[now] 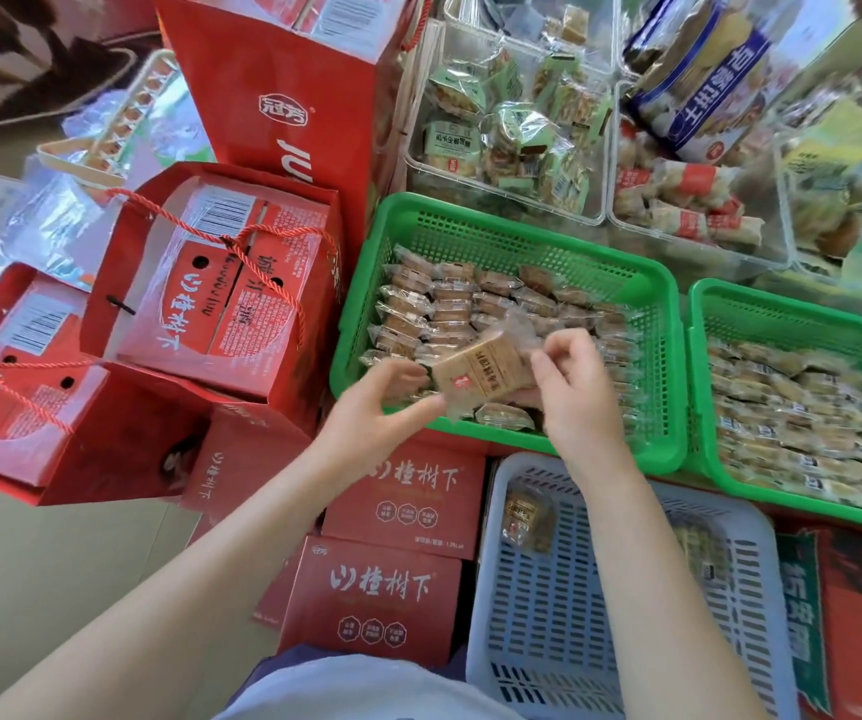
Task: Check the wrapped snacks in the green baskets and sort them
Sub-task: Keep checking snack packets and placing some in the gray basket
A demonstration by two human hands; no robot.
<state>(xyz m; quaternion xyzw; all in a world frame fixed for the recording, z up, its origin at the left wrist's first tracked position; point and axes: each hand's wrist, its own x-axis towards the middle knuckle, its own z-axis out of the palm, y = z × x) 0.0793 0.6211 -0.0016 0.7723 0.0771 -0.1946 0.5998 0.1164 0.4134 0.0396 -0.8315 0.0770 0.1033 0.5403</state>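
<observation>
— So, what sits around the near green basket [507,215], biggest things first?

— Left of it you have the red gift bags [221,283], stacked and leaning, cartons inside and cord handles on top. Behind it stand clear plastic bins [512,122] packed with green-wrapped and red-wrapped snacks. To its right, almost touching, is a second green basket [803,324] filled with pale wrapped pieces. In front of it, toward you, lies a pale blue basket [574,589]; one wrapped snack [525,517] rests in its far left corner, and red cartons [382,589] lie just left of that basket.

— And inside the near green basket itself?

— Rows of small wrapped snacks [434,309] fill its left half and run along its floor.

— Where is the piece you are checking?

— You hold a brown wrapped snack [475,374] above the front part of that basket, printed face up, tilted.

— How do your hands stand?

— Your left hand [382,407] comes in from the basket's front left corner; thumb and fingers pinch the wrapper's left end. Your right hand [579,397] is over the basket's front rim; its fingertips are curled and pinch the clear wrapper at the right end. Both hands are clamped on the same piece, one at each end.
</observation>
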